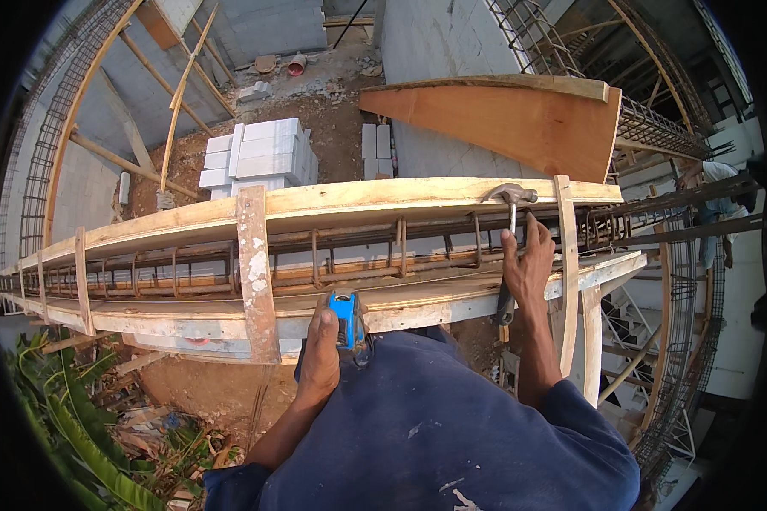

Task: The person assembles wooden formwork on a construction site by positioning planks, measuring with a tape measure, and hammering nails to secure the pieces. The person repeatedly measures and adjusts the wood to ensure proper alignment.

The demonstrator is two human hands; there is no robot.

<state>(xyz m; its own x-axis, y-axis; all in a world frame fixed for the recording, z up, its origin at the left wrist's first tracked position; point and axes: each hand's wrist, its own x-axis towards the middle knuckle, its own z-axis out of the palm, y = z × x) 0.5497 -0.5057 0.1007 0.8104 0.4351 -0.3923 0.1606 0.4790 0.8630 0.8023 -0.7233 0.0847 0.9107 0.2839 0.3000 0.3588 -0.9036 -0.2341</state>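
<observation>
My left hand (320, 349) is closed around a blue and black tape measure (344, 319) by the near board of a long timber form, just in front of my body. My right hand (528, 266) is at the handle of a claw hammer (504, 300), its thumb over the handle and its fingers pointing away from me. The hammer's steel head lies at the form's far board (383, 194), while its dark grip reaches the near board (400, 317). Between the boards runs a cage of rusty rebar (341, 264) with stirrups.
Wooden cross strips (255, 272) tie the boards together. Beyond, pale blocks (264, 153) are stacked on the dirt, and a brown plywood panel (520, 123) leans at a grey wall. Green leaves (85, 426) grow at lower left. Another person (716, 200) is at the far right.
</observation>
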